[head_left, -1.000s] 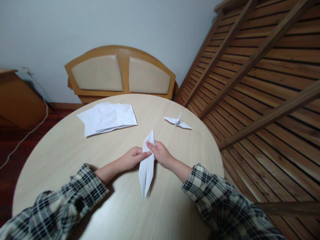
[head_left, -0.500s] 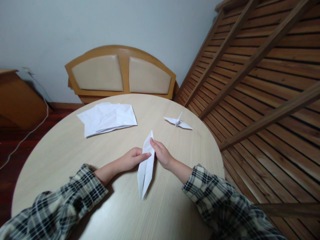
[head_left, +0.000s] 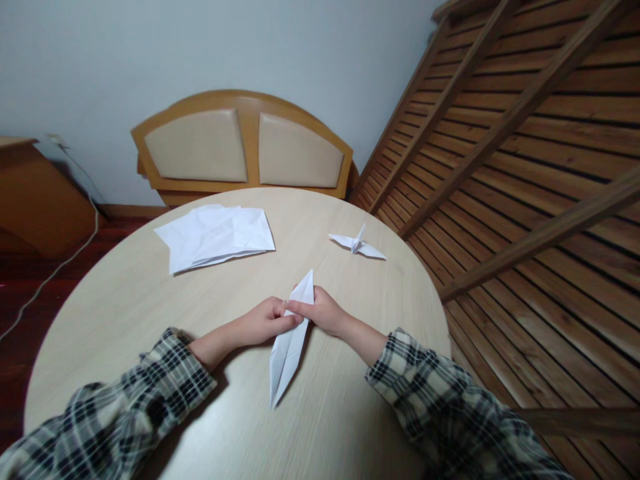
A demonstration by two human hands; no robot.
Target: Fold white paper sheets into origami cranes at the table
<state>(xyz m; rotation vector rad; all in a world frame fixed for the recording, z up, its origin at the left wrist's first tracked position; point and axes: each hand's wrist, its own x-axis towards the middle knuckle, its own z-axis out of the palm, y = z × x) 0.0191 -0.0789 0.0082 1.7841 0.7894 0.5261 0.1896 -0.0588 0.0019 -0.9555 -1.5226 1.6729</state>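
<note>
Between my hands is a long, narrow piece of folded white paper (head_left: pixel 287 357), pointed at both ends and tilted with its far tip to the right. My left hand (head_left: pixel 265 321) grips its left edge, thumb lying across the front. From the right, my right hand (head_left: pixel 323 311) pinches it a little higher, its thumb reaching over the paper to the left edge. The fingers behind the paper are mostly hidden. Farther off to the right, a finished paper crane (head_left: pixel 356 247) with spread wings rests on the table.
A stack of creased white paper sheets (head_left: pixel 215 237) lies at the back left of the round wooden table (head_left: pixel 350 400). Behind the table stands a padded headboard (head_left: pixel 255 107). Slatted wooden boards (head_left: pixel 500 167) lean along the right side. A white cable (head_left: pixel 65 267) runs down at the left.
My right thumb has slid down and left across the folded paper. The paper has tilted, its far tip moving right and its near tip left. The crane and sheets stay put.
</note>
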